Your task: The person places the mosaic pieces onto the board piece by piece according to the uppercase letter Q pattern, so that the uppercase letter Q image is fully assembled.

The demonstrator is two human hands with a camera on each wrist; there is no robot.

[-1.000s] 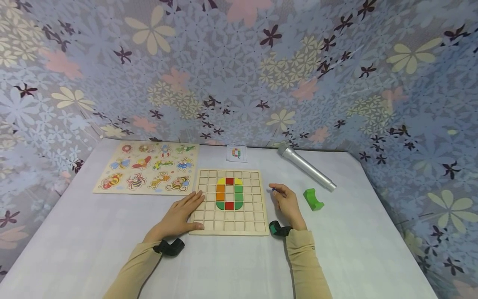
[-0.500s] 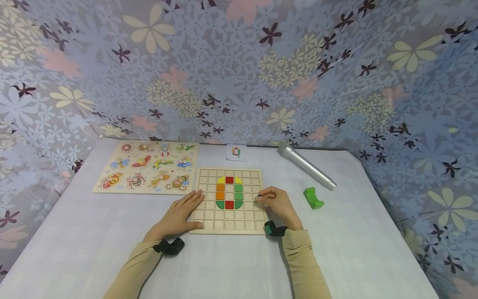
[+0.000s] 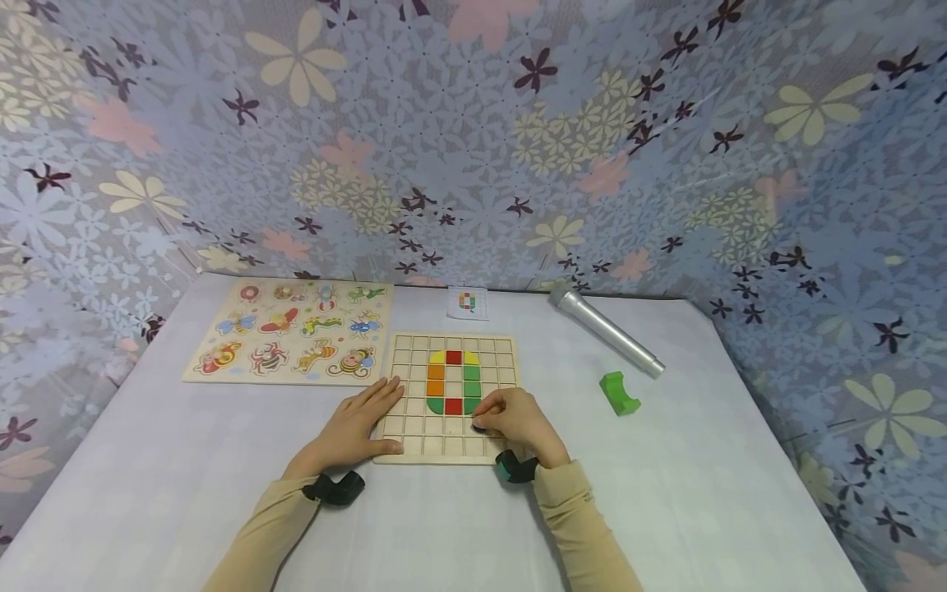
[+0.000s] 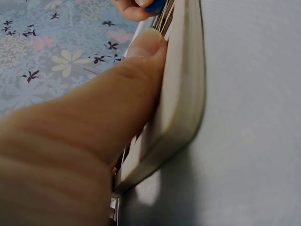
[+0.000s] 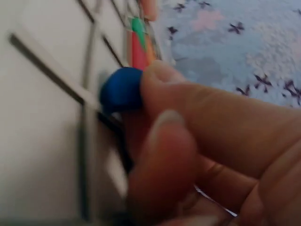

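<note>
A wooden grid board (image 3: 414,446) lies on the table, with yellow, red, orange and green tiles (image 3: 454,406) forming a ring in its middle. My left hand (image 3: 355,426) rests flat on the board's left edge, fingers straight, its thumb along the near corner in the left wrist view. Between thumb and fingertips my right hand (image 3: 519,421) pinches a small blue tile (image 5: 122,89) with a rounded edge. It is held at the grid, just below the ring's lower right corner. My fingers hide part of the tile, and I cannot tell whether it sits in a cell.
A small card (image 3: 468,304) printed with a coloured ring pattern lies behind the board. To the left is a wooden insect puzzle (image 3: 288,333). A silver microphone (image 3: 607,330) and a green arched block (image 3: 619,394) lie to the right.
My right hand has moved left from beside the board, carrying the blue tile over the grid to below the ring's lower right corner. My left hand has stayed in place.
</note>
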